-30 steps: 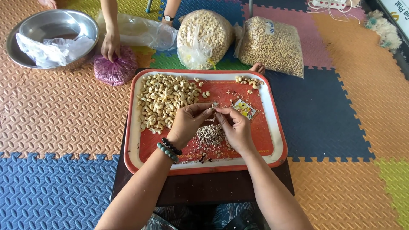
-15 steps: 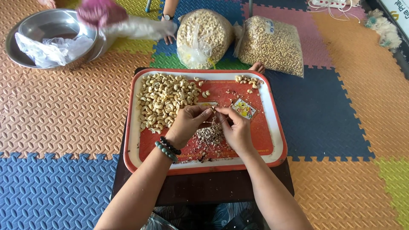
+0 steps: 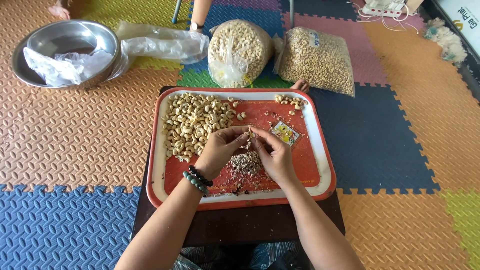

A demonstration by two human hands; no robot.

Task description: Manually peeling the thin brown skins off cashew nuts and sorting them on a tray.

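My left hand [image 3: 220, 148] and right hand [image 3: 272, 152] pinch one small pale cashew nut [image 3: 249, 133] over the red plastic tray [image 3: 312, 165]. Squeezing too hard could snap it, I think.

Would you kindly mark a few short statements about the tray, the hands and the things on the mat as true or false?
1. Both hands, the left hand and the right hand, meet over the red tray. True.
2. The cashew pile lies on the tray's right side. False: it lies on the left side.
3. The metal bowl holds crumpled plastic. True.
4. A beaded bracelet is on the right wrist. False: it is on the left wrist.
5. Two filled bags lie beyond the tray. True.
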